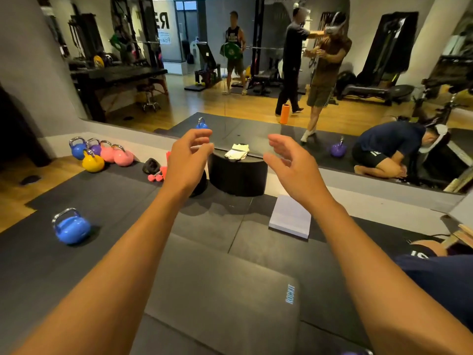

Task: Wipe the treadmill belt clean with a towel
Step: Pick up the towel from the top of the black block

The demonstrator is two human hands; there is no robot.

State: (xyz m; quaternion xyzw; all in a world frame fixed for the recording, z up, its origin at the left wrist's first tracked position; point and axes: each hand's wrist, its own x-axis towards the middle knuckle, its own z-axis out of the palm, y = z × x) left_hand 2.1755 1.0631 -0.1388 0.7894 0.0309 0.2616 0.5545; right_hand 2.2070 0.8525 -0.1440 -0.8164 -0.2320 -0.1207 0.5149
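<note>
Out front over the dark floor mat [76, 265] both bare arms stretch fwd side by side, palms turned toward each other. L hand [189, 160]: fingers [202, 135] spread & loosely curled, holding nothing, touching nothing. R hand [291, 162]: same, fingers [277, 139] apart & slightly bent, empty. From the head view the gap btw the two hands frames the towel [236, 151]. It's white, crumpled, lying on top of a round black block [238, 175] that stands on the mat right against the base of the wall mirror [256, 73]. Neither hand touches the towel; it sits beyond them.

L side by the wall: cluster of kettlebells [102, 155] (blue, purple, 2 pink, yellow in front), packed close together. Pink dumbbells [156, 176] lie just R of them, near the L wrist. A lone blue kettlebell [71, 228] stands well apart from the cluster, nearer the camera on the mat. Under the arms a grey pad [222, 290] w/ "ROCKIT" printed near one corner lies flat on the mat. A pale lilac block [290, 217] lies flat below the R forearm, just R of the black block. Dark blue clothing [440, 272] shows at the R edge.

Mirror reflects wood floor, gym gear, an orange foam roller [284, 114], standing people [291, 60] & a kneeling person [384, 149] bent low w/ a headset
</note>
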